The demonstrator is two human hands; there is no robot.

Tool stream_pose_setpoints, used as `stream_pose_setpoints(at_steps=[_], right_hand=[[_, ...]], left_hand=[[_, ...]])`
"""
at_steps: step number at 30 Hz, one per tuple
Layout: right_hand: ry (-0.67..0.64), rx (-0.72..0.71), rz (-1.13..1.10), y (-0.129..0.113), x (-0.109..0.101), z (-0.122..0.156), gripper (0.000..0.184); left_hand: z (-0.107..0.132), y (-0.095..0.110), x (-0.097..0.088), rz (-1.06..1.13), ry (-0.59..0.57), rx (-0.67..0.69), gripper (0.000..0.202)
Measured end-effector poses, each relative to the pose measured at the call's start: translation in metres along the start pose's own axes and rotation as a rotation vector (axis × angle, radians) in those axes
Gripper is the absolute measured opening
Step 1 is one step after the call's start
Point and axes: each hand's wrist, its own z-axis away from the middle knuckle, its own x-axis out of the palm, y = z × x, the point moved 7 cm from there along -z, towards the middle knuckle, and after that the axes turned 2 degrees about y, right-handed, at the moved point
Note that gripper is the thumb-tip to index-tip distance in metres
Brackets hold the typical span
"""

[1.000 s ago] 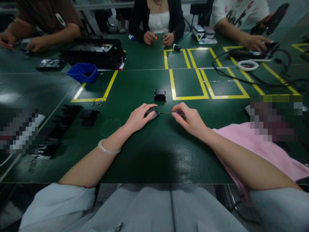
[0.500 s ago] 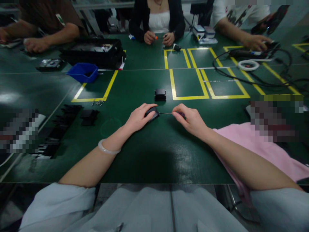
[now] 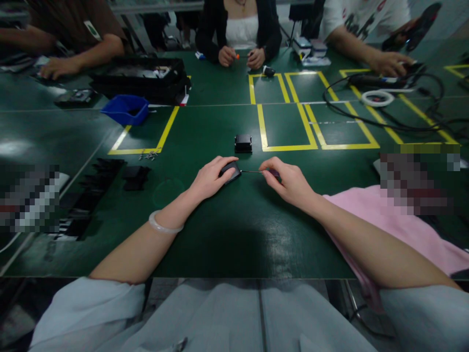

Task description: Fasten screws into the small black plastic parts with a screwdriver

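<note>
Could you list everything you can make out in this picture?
table: 1, green, across the view
tape outlines: several, mostly yellow, on the table
bin: 1, blue, far left
case: 1, black, behind the bin
metal bits: several, silvery, nearer than the bin
loose parts: several, black, left
block: 1, black, mid-table
cloth: 1, pink, right
ring: 1, white, far right
co-workers: 3, brown, black-and-white and white tops, opposite
pixelated areas: left and right, contents hidden
held part: 1, black, centre
tool: 1, metallic shaft, right of held part
bracelet: 1, white, left wrist
sleeves: 2, pale grey-blue, lower corners
left grip: 1, bare, on held part
right grip: 1, bare, holding tool
</note>
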Motion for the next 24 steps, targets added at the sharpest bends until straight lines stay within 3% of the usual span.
stream_pose_setpoints(at_steps=[9,15,21,24], right_hand=[[-0.032,0.02,0.011,0.0026,0.0018,-0.0007,0.024],[0.018,-0.027,-0.019,-0.0009,0.0001,0.0003,0.021],[-0.05,0.016,-0.025,0.0034,0.003,-0.0009,0.02],[-0.009,-0.019,-0.016,0.0009,0.0018,-0.0002,0.017]], left_hand=[[-0.0003,0.0006,-0.0002,-0.003,-0.002,-0.003,0.051],[-0.0009,0.0003,0.0006,0.003,0.013,0.011,0.05],[-0.0004,-0.002,0.0007,0.005,0.006,-0.001,0.05],[-0.0004,-0.0026,0.0008,0.007,0.006,-0.002,0.05]])
